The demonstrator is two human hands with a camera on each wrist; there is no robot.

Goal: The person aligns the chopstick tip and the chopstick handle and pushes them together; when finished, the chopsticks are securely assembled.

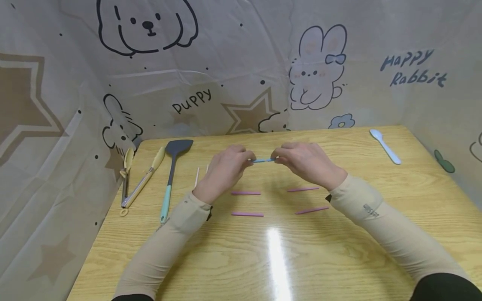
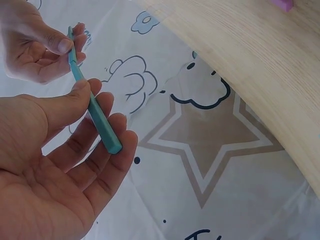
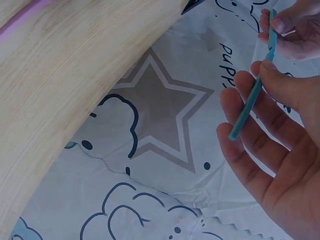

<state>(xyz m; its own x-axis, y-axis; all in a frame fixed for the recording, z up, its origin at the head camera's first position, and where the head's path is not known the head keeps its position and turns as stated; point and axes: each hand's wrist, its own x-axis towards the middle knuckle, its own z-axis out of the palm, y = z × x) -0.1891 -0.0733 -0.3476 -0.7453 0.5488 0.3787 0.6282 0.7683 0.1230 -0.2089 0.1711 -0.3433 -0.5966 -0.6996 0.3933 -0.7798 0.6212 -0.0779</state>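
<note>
Both hands hold one thin blue-green stick (image 1: 263, 160) between them, raised over the far part of the table. My left hand (image 1: 224, 170) pinches its left part between thumb and fingers, and my right hand (image 1: 309, 164) pinches the other part. In the left wrist view the squared end of the stick (image 2: 103, 125) lies across the left fingers. A notch and slight bend show midway along the stick (image 3: 251, 101) in the right wrist view, between the two thumbs. Below the hands, several pink sticks (image 1: 246, 193) lie on the table in a left pair and a right pair.
At the left of the wooden table (image 1: 233, 259) lie tongs (image 1: 140, 189) and a turner (image 1: 171, 175) with a dark head and mint handle. White sticks (image 1: 197, 177) show partly behind the left hand. A pale blue spoon (image 1: 387, 148) lies far right. Printed cloth (image 1: 241, 62) hangs behind.
</note>
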